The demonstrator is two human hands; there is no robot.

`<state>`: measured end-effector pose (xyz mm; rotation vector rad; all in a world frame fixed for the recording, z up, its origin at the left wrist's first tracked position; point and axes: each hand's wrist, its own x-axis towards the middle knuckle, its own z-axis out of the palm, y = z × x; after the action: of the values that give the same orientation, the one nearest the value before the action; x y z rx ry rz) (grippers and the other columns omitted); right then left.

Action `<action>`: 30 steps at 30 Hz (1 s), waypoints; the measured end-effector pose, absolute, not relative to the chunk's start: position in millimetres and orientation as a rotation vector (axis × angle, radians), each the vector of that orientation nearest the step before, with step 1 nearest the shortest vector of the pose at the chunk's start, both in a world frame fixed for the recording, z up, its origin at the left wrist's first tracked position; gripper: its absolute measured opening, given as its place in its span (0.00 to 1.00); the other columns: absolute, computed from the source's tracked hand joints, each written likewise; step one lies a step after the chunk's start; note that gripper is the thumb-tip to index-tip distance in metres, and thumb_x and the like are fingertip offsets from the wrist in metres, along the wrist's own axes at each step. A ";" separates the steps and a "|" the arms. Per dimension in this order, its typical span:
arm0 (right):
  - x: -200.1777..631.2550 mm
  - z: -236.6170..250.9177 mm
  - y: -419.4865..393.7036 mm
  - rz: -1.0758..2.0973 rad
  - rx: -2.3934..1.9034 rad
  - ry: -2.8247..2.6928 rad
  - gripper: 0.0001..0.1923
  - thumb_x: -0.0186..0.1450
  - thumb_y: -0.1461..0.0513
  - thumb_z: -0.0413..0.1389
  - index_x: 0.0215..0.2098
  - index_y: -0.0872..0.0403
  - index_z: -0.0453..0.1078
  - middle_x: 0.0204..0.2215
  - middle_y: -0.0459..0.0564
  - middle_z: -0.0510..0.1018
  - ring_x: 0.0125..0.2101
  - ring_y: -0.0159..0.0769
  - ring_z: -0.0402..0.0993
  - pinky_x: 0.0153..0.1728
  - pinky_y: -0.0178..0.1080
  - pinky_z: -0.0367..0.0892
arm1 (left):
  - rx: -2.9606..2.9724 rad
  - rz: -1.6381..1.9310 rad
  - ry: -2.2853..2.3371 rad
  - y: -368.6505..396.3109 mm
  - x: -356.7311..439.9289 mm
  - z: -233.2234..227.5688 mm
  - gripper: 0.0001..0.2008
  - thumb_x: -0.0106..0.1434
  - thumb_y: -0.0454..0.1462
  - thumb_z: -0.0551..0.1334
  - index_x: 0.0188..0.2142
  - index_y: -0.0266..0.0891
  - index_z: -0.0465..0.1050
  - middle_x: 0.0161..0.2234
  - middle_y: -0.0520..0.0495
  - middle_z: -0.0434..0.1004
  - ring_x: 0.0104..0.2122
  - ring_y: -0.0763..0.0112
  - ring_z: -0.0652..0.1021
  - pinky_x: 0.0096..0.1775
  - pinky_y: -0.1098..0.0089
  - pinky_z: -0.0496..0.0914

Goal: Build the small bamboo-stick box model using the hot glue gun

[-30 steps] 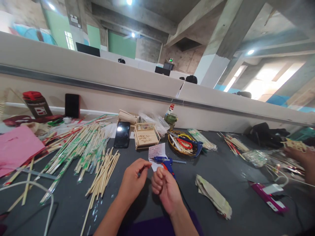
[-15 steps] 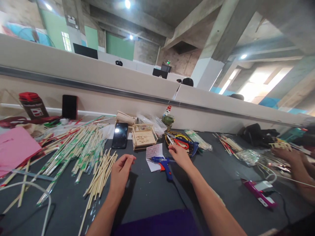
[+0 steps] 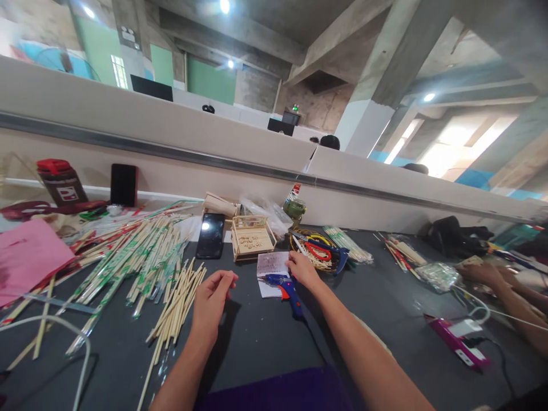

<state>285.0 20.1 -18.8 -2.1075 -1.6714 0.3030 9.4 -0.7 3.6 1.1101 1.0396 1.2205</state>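
My right hand [image 3: 302,268] rests on the glue gun [image 3: 286,284], fingers loosely curled, grasping nothing I can confirm. My left hand [image 3: 213,299] hovers empty, fingers half curled, just left of it.

The right hand [image 3: 302,268] has drawn back onto the glue gun [image 3: 285,283].

Bright, even light fills the scene. Ceiling lamps [image 3: 223,5] glare white at the top of the frame, and a blown-out opening [image 3: 445,142] at the right washes out detail there. Soft shadows lie under the forearms on the dark table [image 3: 385,297]. Wide-angle distortion bends the partition [image 3: 171,137] and stretches the edges; the far right edge is slightly blurred.
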 end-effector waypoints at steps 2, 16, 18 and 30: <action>288.8 -18.3 15.9 0.284 -2.157 -1.652 0.06 0.62 0.68 0.53 0.29 0.55 0.70 0.26 0.47 0.76 0.29 0.33 0.70 0.31 0.33 0.56 | 1.113 1.210 1.039 -1.2 9.8 2.3 0.20 0.52 0.52 0.65 0.27 0.36 0.76 0.23 0.51 0.71 0.22 0.75 0.66 0.26 0.75 0.60; 298.9 -5.4 -29.5 0.152 -2.400 -1.593 0.09 0.65 0.68 0.50 0.36 0.57 0.73 0.33 0.52 0.79 0.37 0.37 0.75 0.37 0.33 0.60 | 1.168 1.131 1.043 -3.1 12.7 -1.9 0.19 0.54 0.51 0.64 0.28 0.37 0.76 0.24 0.51 0.71 0.22 0.75 0.66 0.26 0.74 0.58; 293.9 0.3 -40.7 0.080 -2.396 -1.603 0.11 0.67 0.68 0.49 0.42 0.56 0.72 0.38 0.53 0.79 0.41 0.38 0.74 0.39 0.33 0.60 | 1.173 1.126 1.042 -2.7 12.3 -3.2 0.18 0.54 0.51 0.64 0.29 0.37 0.76 0.24 0.51 0.71 0.23 0.75 0.66 0.26 0.74 0.59; 247.6 -5.4 -102.5 0.323 -2.433 -1.640 0.12 0.66 0.56 0.54 0.42 0.55 0.68 0.38 0.53 0.80 0.37 0.41 0.76 0.32 0.35 0.58 | 1.218 1.092 1.051 -4.7 15.4 -3.1 0.18 0.55 0.51 0.64 0.29 0.37 0.77 0.24 0.51 0.73 0.24 0.74 0.67 0.27 0.74 0.61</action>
<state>247.6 -102.5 -5.4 -2.4332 -1.6404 0.3232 15.4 -4.7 -3.1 1.2180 1.0505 1.0919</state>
